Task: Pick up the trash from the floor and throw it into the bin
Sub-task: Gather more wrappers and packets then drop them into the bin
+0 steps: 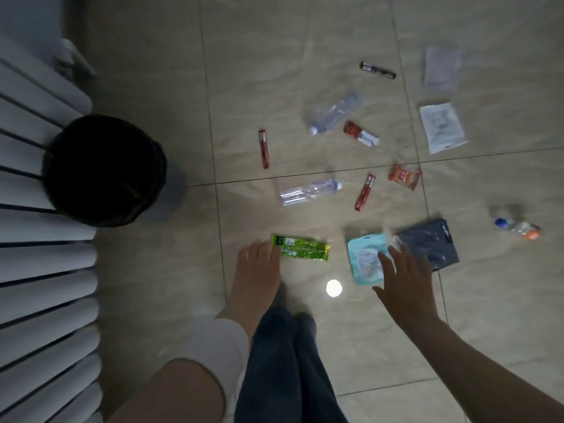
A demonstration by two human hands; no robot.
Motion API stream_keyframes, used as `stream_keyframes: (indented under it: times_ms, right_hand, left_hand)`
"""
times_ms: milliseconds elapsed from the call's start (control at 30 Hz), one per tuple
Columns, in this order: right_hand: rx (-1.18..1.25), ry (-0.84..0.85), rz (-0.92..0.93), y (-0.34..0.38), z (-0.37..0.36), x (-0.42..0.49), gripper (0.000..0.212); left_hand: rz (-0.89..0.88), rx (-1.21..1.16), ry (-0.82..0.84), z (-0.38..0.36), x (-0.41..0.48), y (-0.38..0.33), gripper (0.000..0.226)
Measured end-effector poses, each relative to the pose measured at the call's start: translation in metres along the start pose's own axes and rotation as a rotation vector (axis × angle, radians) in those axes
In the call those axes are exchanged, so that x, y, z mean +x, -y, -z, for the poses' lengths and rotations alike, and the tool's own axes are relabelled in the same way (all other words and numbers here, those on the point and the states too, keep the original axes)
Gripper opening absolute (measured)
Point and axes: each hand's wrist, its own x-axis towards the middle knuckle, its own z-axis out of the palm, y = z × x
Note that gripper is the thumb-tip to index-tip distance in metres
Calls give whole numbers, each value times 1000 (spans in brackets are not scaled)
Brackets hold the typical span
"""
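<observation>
On the tiled floor trash lies scattered, and the black-lined bin stands well apart to the left, beside a white ribbed radiator. The left hand reaches down to the near end of a green foil wrapper, its fingers closed over the wrapper's dark left edge; whether the wrapper is lifted off the floor cannot be told. The right hand is spread, fingers apart, hovering over a light blue pouch and holding nothing; just beside that pouch on the right lies a dark grey bag. Farther out are two clear plastic bottles, one near the tile joint and one higher up, three red stick sachets, an orange packet, a dark narrow wrapper, two white flat packets, and a small bottle with a blue cap off to the right. A round bright light spot reflects on the tile between the hands.
</observation>
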Motion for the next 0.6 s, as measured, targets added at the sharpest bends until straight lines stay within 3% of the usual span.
stream_keyframes:
  times_ms: [133, 333, 500, 600]
  right_hand:
    - [92, 52, -58, -15, -62, -8, 80]
    - [217, 120, -106, -41, -124, -18, 77]
    - [283, 158, -167, -89, -197, 24, 84]
    - [400, 125, -269, -115, -254, 63, 90]
  left_hand:
    - [-22, 2, 28, -46, 16, -34, 58]
    - [-73, -48, 88, -97, 19, -89, 54]
    - [44, -90, 196, -171, 63, -122, 66]
    - [207, -138, 267, -231, 106, -127, 68]
